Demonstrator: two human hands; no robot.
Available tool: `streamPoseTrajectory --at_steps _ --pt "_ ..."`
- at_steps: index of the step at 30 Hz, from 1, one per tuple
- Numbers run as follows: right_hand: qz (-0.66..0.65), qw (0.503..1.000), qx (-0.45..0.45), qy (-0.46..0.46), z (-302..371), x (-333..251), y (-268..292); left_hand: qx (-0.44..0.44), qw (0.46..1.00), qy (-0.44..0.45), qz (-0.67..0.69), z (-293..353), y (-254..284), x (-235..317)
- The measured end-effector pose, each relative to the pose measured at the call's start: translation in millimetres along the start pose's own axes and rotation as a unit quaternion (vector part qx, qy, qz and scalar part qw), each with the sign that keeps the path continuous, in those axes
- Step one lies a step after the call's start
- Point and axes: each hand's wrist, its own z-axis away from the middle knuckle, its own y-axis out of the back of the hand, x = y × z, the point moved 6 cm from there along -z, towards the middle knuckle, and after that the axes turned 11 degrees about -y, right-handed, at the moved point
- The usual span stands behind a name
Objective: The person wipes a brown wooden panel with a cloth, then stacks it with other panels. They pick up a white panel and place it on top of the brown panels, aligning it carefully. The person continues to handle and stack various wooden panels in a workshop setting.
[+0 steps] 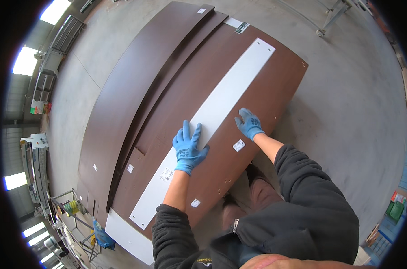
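A long white board (pixel 228 92), with small holes at both ends and a label near its lower end, lies diagonally on a brown panel (pixel 270 80). My left hand (pixel 188 150), in a blue glove, rests on the white board with fingers spread. To its right, my right hand (pixel 249 124), gloved alike, is at the brown panel just beyond the white board's right edge. Its fingers are slightly bent and apart, with nothing seen in them; whether it touches the panel I cannot tell. Small white labels (pixel 239 145) are stuck on the brown surface.
More brown panels (pixel 136 71) lie stacked unevenly on the left. White sheet material (pixel 127 235) sticks out at the stack's lower end, near a blue bag (pixel 104 235). A wheeled metal frame (pixel 331 20) stands at the upper right. Racks (pixel 42 80) and machinery line the far left.
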Motion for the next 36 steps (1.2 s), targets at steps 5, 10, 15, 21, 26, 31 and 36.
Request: streamPoseTrajectory --at_steps 5,10,15,21,26,31,36 --pt "0.088 0.994 0.053 0.032 -153.2 -18.3 -18.5 0.052 0.998 0.03 -0.026 -117.7 -42.0 -57.9" --pt "0.131 0.986 0.101 0.027 -270.1 -27.4 -47.6 0.036 0.998 0.051 -0.029 -221.7 -90.0 -117.8" --pt "0.13 0.979 0.15 0.05 -295.0 -26.7 -69.7 0.044 0.998 0.039 -0.033 -302.4 -128.7 -165.8" --pt "0.081 0.975 0.189 0.081 -288.7 -31.0 -61.7 0.014 0.998 0.049 -0.031 -371.3 -157.9 -196.2" --pt "0.066 0.965 0.225 0.113 -287.0 -37.4 -54.5 0.004 0.999 0.042 -0.031 -402.7 -176.3 -222.1" --pt "0.067 0.971 0.21 0.093 -291.6 -30.8 -61.0 0.012 0.999 0.016 -0.028 -413.8 -193.4 -240.3" --pt "0.077 0.973 0.197 0.092 -288.6 -31.9 -64.0 0.0 1.0 0.015 -0.009 -409.6 -200.3 -248.9"
